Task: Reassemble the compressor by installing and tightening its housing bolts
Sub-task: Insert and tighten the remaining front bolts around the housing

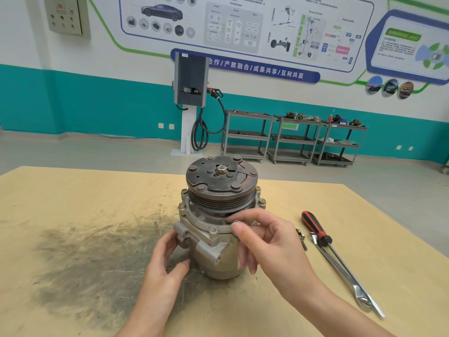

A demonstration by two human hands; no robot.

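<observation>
Compressor upright mid-worktop. Left hand relaxed, steadying housing at 8 o'clock; right hand pinching a housing bolt at 4 o'clock. Risk: cross-threading if started tilted, or dropping from a loose pinch.

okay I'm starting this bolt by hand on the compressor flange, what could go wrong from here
1. The right hand pinches the small silver bolt only at its fingertips by the flange of the upright grey metal compressor; it could slip and drop, or start cross-threaded.
2. The left hand only rests against the housing, so the compressor, standing on end, might twist or tip once you tighten.
3. The loose bolt beside the red-and-black screwdriver could roll away.
</observation>
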